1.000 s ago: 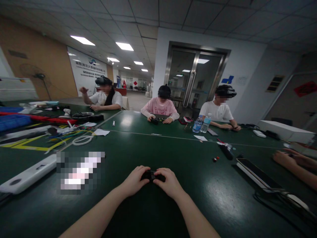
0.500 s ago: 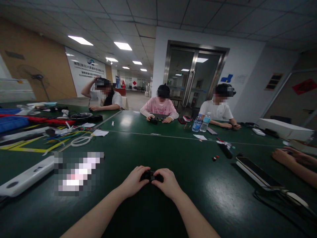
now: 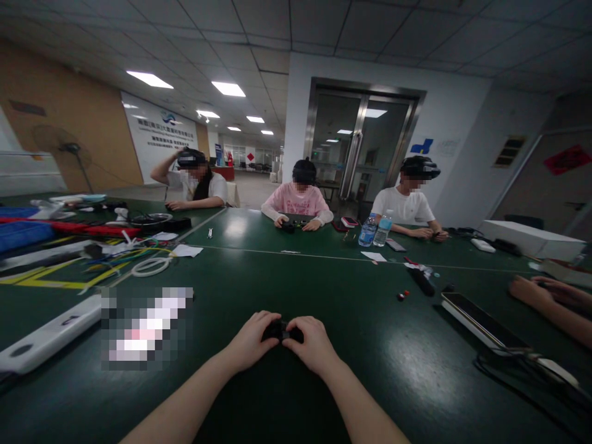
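Observation:
Both of my hands meet over the green tabletop, in the lower middle of the head view. My left hand is closed around the left end of a small black object. Its right end is gripped by my right hand, with thumb and fingers curled round it. The fingers cover most of the object, so I cannot make out its kind. Left of my hands lies a long bright thing, blurred into blocks.
A white bar-shaped device lies at left, near coiled tubing and wires. On the right are a phone-like slab with cables and small red-and-black pieces. Two water bottles stand farther back. Several people sit around the table.
Almost nothing differs. My two hands keep their hold on the black object, and the view has shifted very slightly.

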Demonstrator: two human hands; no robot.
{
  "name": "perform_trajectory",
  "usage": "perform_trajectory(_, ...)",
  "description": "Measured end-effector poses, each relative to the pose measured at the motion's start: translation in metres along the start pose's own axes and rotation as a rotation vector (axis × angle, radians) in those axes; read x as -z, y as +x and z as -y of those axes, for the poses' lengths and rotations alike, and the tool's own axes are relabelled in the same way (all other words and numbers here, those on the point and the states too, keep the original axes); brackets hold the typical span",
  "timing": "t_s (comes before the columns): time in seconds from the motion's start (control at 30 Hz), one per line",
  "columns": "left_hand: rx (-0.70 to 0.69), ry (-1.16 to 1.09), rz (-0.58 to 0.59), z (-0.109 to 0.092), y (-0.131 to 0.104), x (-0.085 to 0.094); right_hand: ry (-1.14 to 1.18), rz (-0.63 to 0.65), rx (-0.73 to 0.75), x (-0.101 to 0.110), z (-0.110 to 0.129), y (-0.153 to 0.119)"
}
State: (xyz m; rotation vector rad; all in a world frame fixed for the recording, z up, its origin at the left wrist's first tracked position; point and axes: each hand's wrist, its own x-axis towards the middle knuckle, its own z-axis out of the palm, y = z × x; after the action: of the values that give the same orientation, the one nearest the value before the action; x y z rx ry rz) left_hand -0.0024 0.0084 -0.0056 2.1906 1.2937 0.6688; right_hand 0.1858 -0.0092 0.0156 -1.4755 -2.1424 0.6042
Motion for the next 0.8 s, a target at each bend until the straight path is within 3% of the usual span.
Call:
perform_trajectory(0.47, 0.035, -0.015, 0.026, -0.007, -0.0006, 0.0043, 0.014, -0.004, 0.018, -0.0049, -0.0003, 0.0016)
perform_trajectory(0.8, -0.015, 0.009, -0.007, 0.0019, 0.0005, -0.0009, 0.038, -0.001, 0.017, -0.0027, 0.0014, 0.0002)
